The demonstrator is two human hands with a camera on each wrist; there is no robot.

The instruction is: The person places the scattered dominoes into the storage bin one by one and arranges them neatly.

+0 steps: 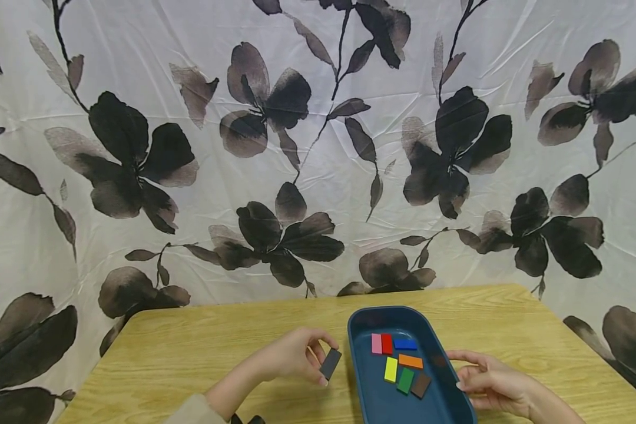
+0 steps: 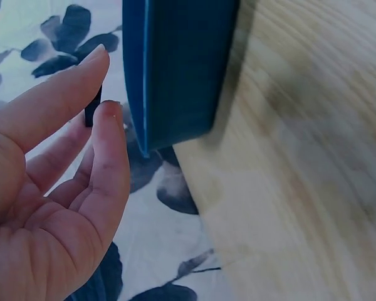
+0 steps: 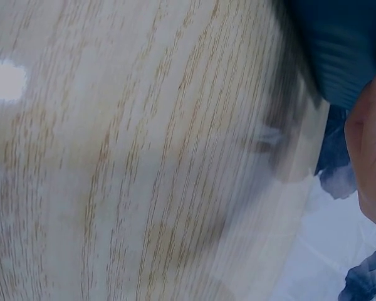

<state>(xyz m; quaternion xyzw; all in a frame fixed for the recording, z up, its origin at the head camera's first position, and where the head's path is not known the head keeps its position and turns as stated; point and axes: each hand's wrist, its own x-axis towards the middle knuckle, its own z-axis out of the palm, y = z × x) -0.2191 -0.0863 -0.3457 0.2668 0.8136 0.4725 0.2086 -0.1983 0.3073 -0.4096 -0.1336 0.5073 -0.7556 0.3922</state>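
Note:
Between the thumb and fingers of my left hand (image 1: 291, 356) is a small black rectangular block (image 1: 330, 364), pinched and tilted beside the tray's left wall. In the left wrist view a sliver of this block (image 2: 93, 110) shows between the fingertips. To the right stands a deep blue tray (image 1: 368, 400) with rounded corners. My right hand (image 1: 495, 383) is at its right outer wall, fingertips right at the rim. Inside lie a pink block (image 1: 376, 343), a red block (image 1: 386, 344), a blue block (image 1: 405, 344), an orange block (image 1: 410, 361) and several others.
Also in the tray are a yellow block (image 1: 390, 370), a green block (image 1: 405, 381) and a brown block (image 1: 421, 386). A wooden table (image 1: 201, 341) carries the tray. Behind it hangs a white cloth (image 1: 350, 247) with dark flowers. A small black object (image 1: 255, 419) shows at the bottom edge.

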